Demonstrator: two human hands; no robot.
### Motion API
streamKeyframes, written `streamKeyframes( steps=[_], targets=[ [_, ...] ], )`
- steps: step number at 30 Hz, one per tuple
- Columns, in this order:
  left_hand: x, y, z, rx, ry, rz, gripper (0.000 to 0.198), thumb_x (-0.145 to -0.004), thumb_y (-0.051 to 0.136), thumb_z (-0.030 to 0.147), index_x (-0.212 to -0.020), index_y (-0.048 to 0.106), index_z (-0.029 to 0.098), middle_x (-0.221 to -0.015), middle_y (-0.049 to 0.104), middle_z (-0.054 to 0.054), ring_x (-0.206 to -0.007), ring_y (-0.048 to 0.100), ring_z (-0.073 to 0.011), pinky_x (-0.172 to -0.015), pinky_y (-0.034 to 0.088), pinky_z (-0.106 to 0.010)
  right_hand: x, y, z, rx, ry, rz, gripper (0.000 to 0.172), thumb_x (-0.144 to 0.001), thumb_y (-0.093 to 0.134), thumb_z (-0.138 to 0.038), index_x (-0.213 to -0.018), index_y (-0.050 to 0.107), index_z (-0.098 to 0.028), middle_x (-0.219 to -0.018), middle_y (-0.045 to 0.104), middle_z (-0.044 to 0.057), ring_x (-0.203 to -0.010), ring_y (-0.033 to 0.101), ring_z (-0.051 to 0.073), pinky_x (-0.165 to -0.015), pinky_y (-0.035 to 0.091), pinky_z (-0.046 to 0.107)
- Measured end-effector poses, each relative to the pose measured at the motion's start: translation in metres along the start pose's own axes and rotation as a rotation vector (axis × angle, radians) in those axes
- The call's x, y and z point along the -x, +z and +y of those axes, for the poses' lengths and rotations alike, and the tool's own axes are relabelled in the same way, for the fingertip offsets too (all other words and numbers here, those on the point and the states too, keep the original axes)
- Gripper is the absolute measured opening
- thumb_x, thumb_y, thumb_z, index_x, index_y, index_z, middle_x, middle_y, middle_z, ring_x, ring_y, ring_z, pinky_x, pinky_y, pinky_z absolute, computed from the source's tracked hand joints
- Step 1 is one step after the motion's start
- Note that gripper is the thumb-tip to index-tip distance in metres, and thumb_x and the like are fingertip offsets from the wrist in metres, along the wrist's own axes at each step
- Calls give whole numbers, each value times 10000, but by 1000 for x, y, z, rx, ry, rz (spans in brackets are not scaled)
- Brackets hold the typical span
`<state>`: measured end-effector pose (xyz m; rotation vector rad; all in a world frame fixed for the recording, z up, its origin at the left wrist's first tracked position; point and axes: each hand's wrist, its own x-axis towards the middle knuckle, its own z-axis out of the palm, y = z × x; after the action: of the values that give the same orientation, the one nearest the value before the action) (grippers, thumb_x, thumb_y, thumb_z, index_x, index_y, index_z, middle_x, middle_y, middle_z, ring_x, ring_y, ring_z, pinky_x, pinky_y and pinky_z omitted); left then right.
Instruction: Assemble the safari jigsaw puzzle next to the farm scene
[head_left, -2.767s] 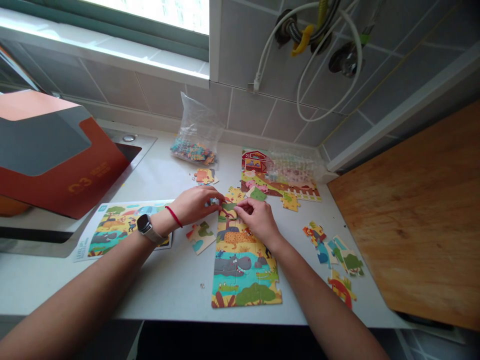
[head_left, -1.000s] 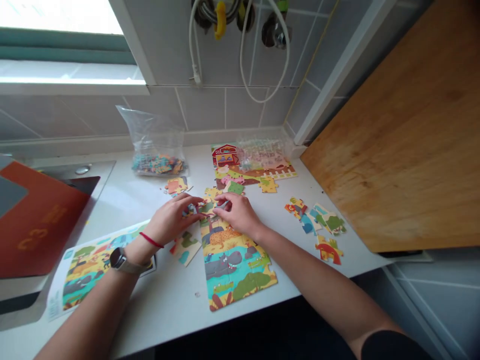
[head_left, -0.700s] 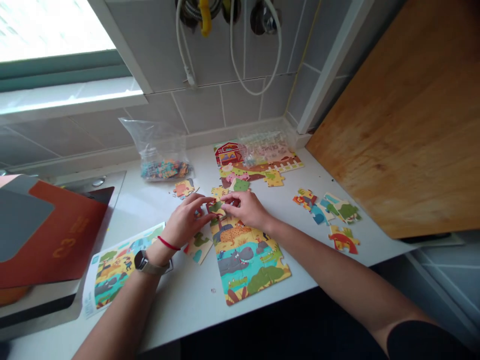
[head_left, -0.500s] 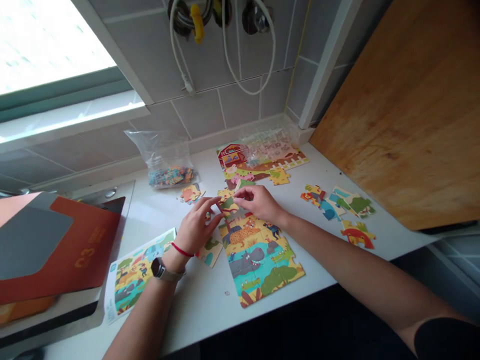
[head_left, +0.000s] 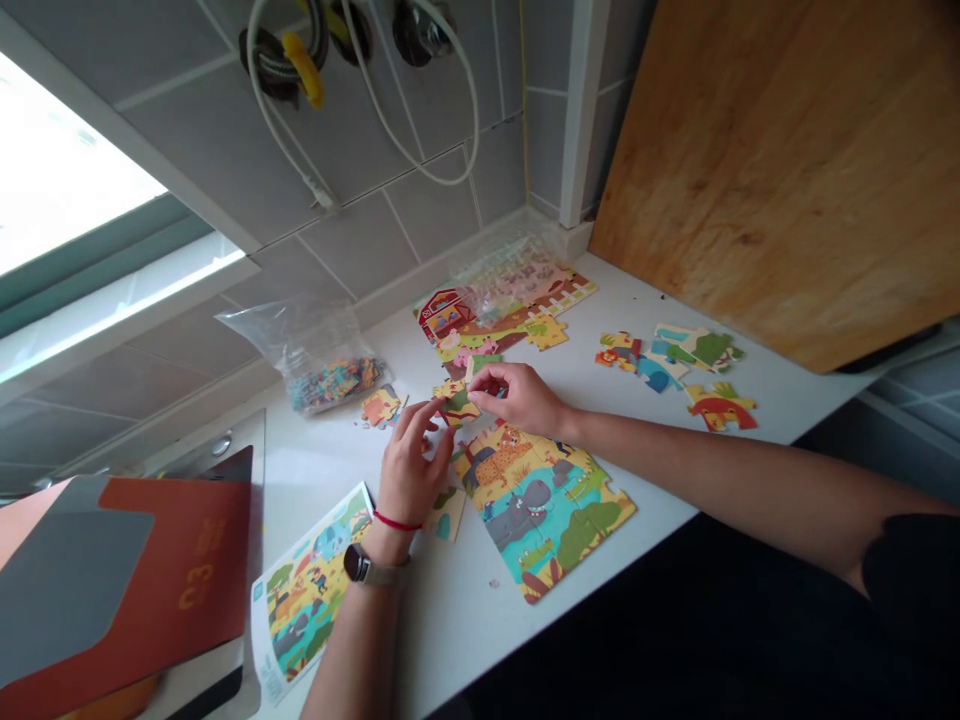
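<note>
- White counter (head_left: pixel 450 620) runs under a tiled wall, with a bright window at the far left and a big wooden board (head_left: pixel 772 150) leaning at the right.
- We see the left hand (head_left: pixel 409 465) lying over the counter with its fingers (head_left: pixel 417 415) stretched out and a little apart; the tips reach the left edge of a green and yellow puzzle piece (head_left: pixel 457 402).
- We see the right hand (head_left: pixel 525 400) coming from the other side. Its thumb and first fingers are bent together and pinch the right edge of the same piece.
- So the piece sits between the two hands, low on the counter, just at the top edge of the assembled jungle puzzle (head_left: pixel 547 505). We cannot tell if it is already locked in.
- On the left wrist there are a watch (head_left: pixel 358 565) and a thin red bracelet (head_left: pixel 394 521).
- A loose piece (head_left: pixel 448 512) lies just beside the left hand, near the left border of the jungle puzzle, and another orange piece (head_left: pixel 381 407) lies beyond the fingertips.
- Behind the hands we see a farm puzzle (head_left: pixel 480 325), partly under clear plastic, and a plastic bag of pieces (head_left: pixel 322 365) near the wall.
- Several loose pieces (head_left: pixel 675 355) lie well apart at the right, near the board.
- A printed picture sheet (head_left: pixel 315 590) and a red box lid (head_left: pixel 150 580) lie at the left.
</note>
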<state>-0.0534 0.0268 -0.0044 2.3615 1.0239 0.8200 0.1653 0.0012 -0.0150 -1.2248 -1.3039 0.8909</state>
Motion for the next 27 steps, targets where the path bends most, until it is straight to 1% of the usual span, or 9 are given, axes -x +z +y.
streamKeyframes(
  steps=[6, 10, 13, 16, 19, 21, 23, 25, 27],
  targets=[
    [-2, 0, -1, 36, 34, 42, 310, -1046, 578, 309, -1343, 628, 234, -1304, 670, -98, -899, 695, -157, -784, 613, -311, 7, 1, -17, 25, -26, -66, 85, -847, 694, -267, -831, 717, -187, -803, 731, 8, -697, 621, 136, -670, 499, 259],
    [-3, 1, 2, 4, 55, 38, 322, -1052, 563, 336, -1354, 624, 240, -1253, 712, -113, -1084, 705, -238, -914, 612, -392, 17, -6, -28, 83, -7, -114, 98, -864, 686, -279, -843, 724, -192, -792, 731, 7, -685, 624, 133, -633, 488, 247],
    [-4, 0, 4, -31, 71, 49, 306, -1057, 548, 341, -1336, 631, 248, -1207, 738, -107, -1141, 697, -267, -1006, 576, -448, 25, -18, -30, 142, 16, -91, 104, -883, 676, -281, -882, 736, -197, -808, 744, 12, -699, 642, 141, -641, 502, 251],
    [-4, -2, 2, -54, 87, 35, 260, -1058, 536, 329, -1271, 660, 245, -1168, 752, -94, -1106, 700, -266, -992, 566, -450, 36, -37, -28, 210, 33, 6, 131, -901, 671, -300, -926, 754, -202, -828, 762, 20, -709, 658, 150, -647, 510, 258],
    [-5, -4, -2, -67, 97, 10, 225, -1051, 533, 331, -1181, 691, 238, -1136, 759, -90, -1066, 703, -266, -956, 567, -445, 50, -62, -23, 292, 77, 88, 177, -925, 653, -329, -934, 777, -204, -843, 785, 35, -673, 657, 155, -632, 515, 272],
    [-5, -4, -4, -68, 91, -7, 227, -1049, 529, 342, -1154, 700, 237, -1125, 762, -88, -1055, 708, -264, -951, 565, -440, 60, -81, -20, 376, 96, 85, 182, -928, 646, -320, -915, 790, -210, -859, 794, 43, -680, 660, 164, -664, 534, 290],
    [-6, -3, -5, -68, 87, -23, 235, -1048, 526, 349, -1141, 707, 232, -1121, 765, -89, -1047, 711, -262, -950, 563, -435, 68, -102, -19, 493, 87, 44, 162, -915, 668, -314, -919, 800, -221, -904, 788, 51, -713, 665, 175, -719, 555, 312],
    [-6, -3, -6, -70, 88, -31, 245, -1046, 527, 353, -1133, 715, 222, -1112, 769, -93, -1036, 713, -260, -944, 562, -430, 72, -124, -19, 652, 66, 30, 184, -898, 707, -327, -1021, 805, -233, -1021, 767, 70, -788, 679, 194, -796, 570, 338],
    [-7, -3, -7, -70, 86, -31, 254, -1044, 525, 357, -1127, 719, 216, -1108, 774, -95, -1026, 716, -257, -937, 564, -423, 71, -148, -19, 849, 78, 81, 309, -892, 730, -337, -1181, 777, -241, -1161, 726, 100, -920, 696, 234, -883, 569, 368]
  ],
)
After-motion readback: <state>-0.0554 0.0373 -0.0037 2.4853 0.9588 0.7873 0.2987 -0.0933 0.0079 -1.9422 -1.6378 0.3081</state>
